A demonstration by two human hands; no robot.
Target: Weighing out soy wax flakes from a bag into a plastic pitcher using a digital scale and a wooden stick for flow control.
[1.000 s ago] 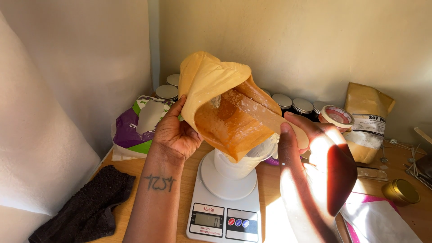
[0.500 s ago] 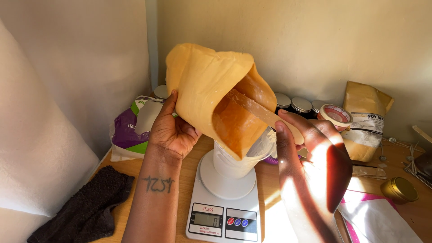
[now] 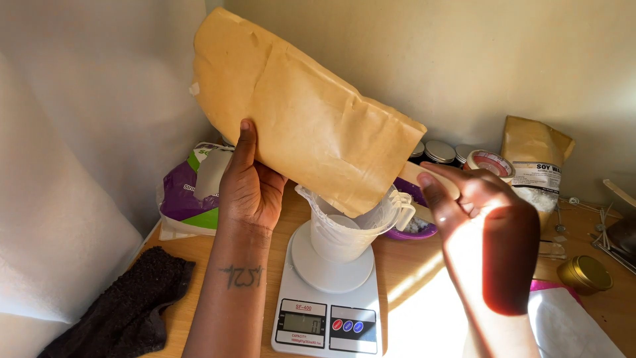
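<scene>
My left hand (image 3: 250,183) grips a large tan paper bag (image 3: 298,113) from underneath and tilts it steeply, its open mouth pointing down into a clear plastic cup (image 3: 348,229). The cup stands on a white digital kitchen scale (image 3: 328,311). My right hand (image 3: 474,199) is at the bag's mouth, holding a light wooden stick (image 3: 424,178) whose end goes into the opening.
A purple and green packet (image 3: 189,195) leans in the back left corner. A dark cloth (image 3: 126,308) lies at the front left. Lidded tins (image 3: 438,151), a tape roll (image 3: 490,162), another tan bag (image 3: 533,166) and a gold tin (image 3: 583,273) sit to the right.
The bag has been raised and tipped further, so its mouth now faces down into the cup and its back faces me. My right hand stayed at the mouth.
</scene>
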